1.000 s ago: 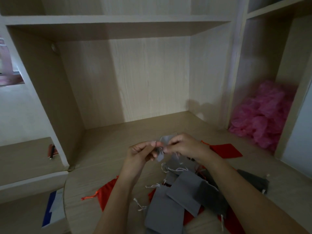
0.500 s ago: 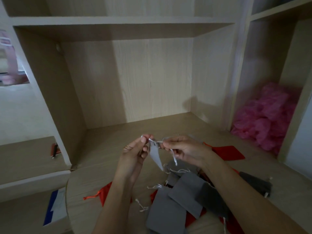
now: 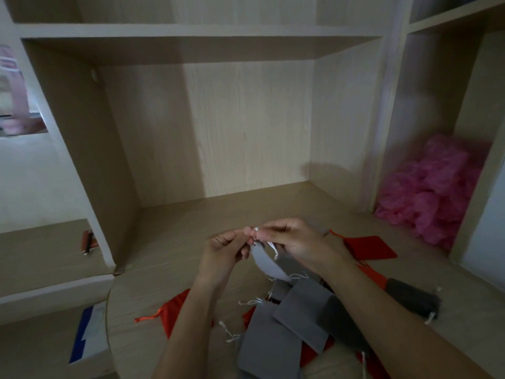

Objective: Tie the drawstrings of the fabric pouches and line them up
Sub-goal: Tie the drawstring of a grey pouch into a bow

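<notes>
Both hands, left hand (image 3: 222, 251) and right hand (image 3: 289, 240), pinch the white drawstring (image 3: 256, 229) atop a grey pouch (image 3: 266, 262), fingers curled tight, above the pouch pile (image 3: 297, 318).

We record one pale wood-grain desktop (image 3: 191, 242), rounded at its near left edge and set into a shelving alcove.

- Near, right of centre: a heap of overlapping grey fabric pouches (image 3: 276, 343), their whitish drawstrings (image 3: 250, 302) trailing left.
- Near left: a near red pouch (image 3: 177, 310), its orange-red cord pointing left; more red fabric shows under the heap.
- Farther right: a far red pouch (image 3: 374, 248), lying flat.
- Right: a dark grey pouch (image 3: 412, 299).
- Far right, in the side compartment: a crumpled pink heap (image 3: 431, 192).

We add a lower left ledge (image 3: 41, 255) bearing a small red-and-black item (image 3: 88, 240), too small to name.
</notes>
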The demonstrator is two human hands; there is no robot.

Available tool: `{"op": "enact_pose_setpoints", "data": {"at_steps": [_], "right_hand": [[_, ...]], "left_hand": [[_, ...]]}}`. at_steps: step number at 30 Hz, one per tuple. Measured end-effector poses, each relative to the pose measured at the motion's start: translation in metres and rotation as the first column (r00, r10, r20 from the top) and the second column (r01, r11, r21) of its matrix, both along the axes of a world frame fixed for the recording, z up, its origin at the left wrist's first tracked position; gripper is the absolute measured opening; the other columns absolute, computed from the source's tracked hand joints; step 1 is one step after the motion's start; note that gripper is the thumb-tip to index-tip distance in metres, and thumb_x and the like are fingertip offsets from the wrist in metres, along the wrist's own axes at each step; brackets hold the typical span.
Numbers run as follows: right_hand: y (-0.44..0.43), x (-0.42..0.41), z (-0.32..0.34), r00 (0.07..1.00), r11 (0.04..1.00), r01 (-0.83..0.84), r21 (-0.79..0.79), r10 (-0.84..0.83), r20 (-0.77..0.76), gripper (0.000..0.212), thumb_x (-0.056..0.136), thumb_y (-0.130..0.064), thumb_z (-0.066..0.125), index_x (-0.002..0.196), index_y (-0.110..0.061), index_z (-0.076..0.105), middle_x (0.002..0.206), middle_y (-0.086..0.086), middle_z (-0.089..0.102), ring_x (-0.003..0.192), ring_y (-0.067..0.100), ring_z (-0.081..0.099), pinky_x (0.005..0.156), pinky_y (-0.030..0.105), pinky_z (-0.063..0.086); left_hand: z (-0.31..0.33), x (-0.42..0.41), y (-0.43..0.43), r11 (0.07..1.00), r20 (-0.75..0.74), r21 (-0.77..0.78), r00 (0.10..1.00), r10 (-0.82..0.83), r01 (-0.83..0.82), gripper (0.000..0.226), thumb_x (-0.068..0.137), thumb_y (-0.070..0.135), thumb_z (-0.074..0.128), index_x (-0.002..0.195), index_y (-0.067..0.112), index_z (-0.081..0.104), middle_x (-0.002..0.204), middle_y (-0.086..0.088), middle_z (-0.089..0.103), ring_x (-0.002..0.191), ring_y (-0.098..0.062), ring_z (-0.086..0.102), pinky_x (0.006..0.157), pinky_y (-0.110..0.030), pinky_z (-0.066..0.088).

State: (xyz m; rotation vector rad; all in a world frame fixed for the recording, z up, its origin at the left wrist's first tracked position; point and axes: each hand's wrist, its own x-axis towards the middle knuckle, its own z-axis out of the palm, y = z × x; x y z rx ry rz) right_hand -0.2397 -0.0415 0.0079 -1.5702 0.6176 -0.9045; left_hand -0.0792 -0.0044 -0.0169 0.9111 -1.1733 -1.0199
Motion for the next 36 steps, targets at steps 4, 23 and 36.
{"op": "enact_pose_setpoints", "data": {"at_steps": [4, 23, 36], "right_hand": [[0.001, 0.002, -0.003, 0.993, 0.986, 0.114, -0.125, -0.118, -0.021, 0.015, 0.083, -0.011, 0.067, 0.093, -0.003, 0.073, 0.087, 0.009, 0.073, 0.082, 0.013, 0.069, 0.075, 0.018, 0.05], [0.001, 0.008, 0.004, 0.857, 0.53, 0.089, -0.843, -0.472, -0.206, 0.032, 0.085, -0.022, 0.047, 0.092, -0.008, 0.075, 0.084, 0.006, 0.063, 0.078, 0.002, 0.049, 0.073, 0.0, 0.035], [0.007, 0.001, 0.019, 0.86, 0.627, 0.119, -0.77, -0.453, -0.236, 0.017, 0.081, -0.008, 0.069, 0.093, -0.015, 0.059, 0.083, -0.008, 0.059, 0.075, -0.002, 0.054, 0.069, 0.009, 0.043]], "left_hand": [[0.001, -0.004, 0.0, 0.999, 0.083, 0.032, 0.996, 0.007, -0.009, 0.023, 0.09, 0.007, 0.055, 0.071, 0.003, 0.067, 0.052, -0.001, 0.054, 0.05, -0.007, 0.046, 0.055, -0.015, 0.044], [0.0, -0.002, 0.0, 0.999, 0.125, -0.012, 0.991, -0.039, 0.041, 0.02, 0.089, -0.003, 0.053, 0.082, 0.004, 0.07, 0.063, 0.004, 0.066, 0.059, -0.002, 0.056, 0.063, -0.014, 0.048], [0.001, -0.014, 0.001, 0.991, 0.002, -0.104, 0.996, 0.086, -0.085, 0.023, 0.089, 0.006, 0.056, 0.077, -0.01, 0.068, 0.059, -0.005, 0.063, 0.054, -0.009, 0.052, 0.056, -0.018, 0.044]]}}
